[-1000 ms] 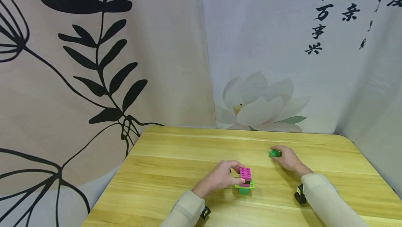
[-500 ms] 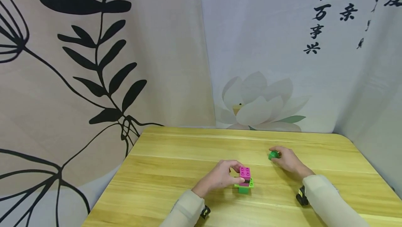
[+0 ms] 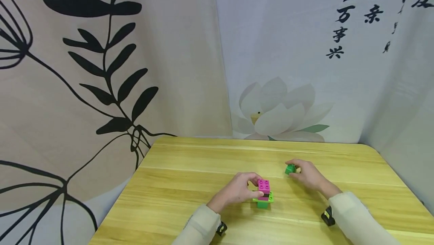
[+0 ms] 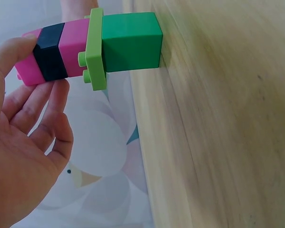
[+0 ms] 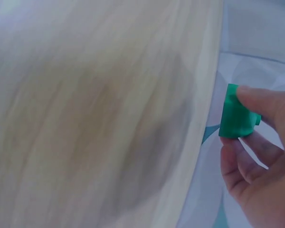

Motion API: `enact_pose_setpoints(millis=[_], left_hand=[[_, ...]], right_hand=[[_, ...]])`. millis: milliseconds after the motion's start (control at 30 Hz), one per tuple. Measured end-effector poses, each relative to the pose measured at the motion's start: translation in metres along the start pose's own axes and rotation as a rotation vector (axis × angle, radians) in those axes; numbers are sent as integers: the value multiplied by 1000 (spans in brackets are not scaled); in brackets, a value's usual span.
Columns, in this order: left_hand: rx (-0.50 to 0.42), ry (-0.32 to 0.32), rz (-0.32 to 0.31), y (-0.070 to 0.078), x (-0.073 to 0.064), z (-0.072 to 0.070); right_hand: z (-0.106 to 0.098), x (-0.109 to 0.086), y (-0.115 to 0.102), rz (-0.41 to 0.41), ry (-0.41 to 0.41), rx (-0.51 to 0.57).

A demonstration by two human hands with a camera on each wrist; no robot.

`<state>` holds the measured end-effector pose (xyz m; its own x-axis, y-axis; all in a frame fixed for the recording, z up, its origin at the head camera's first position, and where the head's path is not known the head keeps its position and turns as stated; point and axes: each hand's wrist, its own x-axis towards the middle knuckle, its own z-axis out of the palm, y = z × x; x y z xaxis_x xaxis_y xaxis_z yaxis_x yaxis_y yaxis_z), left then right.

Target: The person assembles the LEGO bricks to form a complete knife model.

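My left hand (image 3: 239, 188) holds a stack of toy building bricks (image 3: 263, 186) by its upper part, thumb on the near side and fingers behind. In the left wrist view, the stack runs from a pink brick through a black brick (image 4: 51, 52) and another pink one to a wide lime plate (image 4: 96, 52). Below that plate sits a green brick (image 4: 133, 42), its base at the tabletop. Farther back and to the right, my right hand (image 3: 310, 175) pinches a separate small green brick (image 3: 289, 169) between thumb and fingers. One stud shows on its side in the right wrist view.
Both hands work over a wood-grain table (image 3: 190, 184) with rounded far corners. Printed curtains (image 3: 183, 56) hang directly behind its far edge and along the right side. A black strap device (image 3: 327, 216) sits at the right wrist, another (image 3: 222, 228) at the left.
My right hand has shifted slightly left and toward me, carrying the small green brick. The left hand and the stack stay almost where they were.
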<state>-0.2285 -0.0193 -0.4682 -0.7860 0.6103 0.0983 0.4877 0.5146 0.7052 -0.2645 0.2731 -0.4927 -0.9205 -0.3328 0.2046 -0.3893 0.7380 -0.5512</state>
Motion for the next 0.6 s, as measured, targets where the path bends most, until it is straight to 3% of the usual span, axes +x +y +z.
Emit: enact_pose_setpoints(millis=[200, 600], left_hand=[[-3, 3, -1, 0, 0, 0], [-16, 6, 4, 1, -1, 0]], right_hand=[[0, -2, -13, -84, 20, -24], [-2, -4, -43, -138, 37, -57]])
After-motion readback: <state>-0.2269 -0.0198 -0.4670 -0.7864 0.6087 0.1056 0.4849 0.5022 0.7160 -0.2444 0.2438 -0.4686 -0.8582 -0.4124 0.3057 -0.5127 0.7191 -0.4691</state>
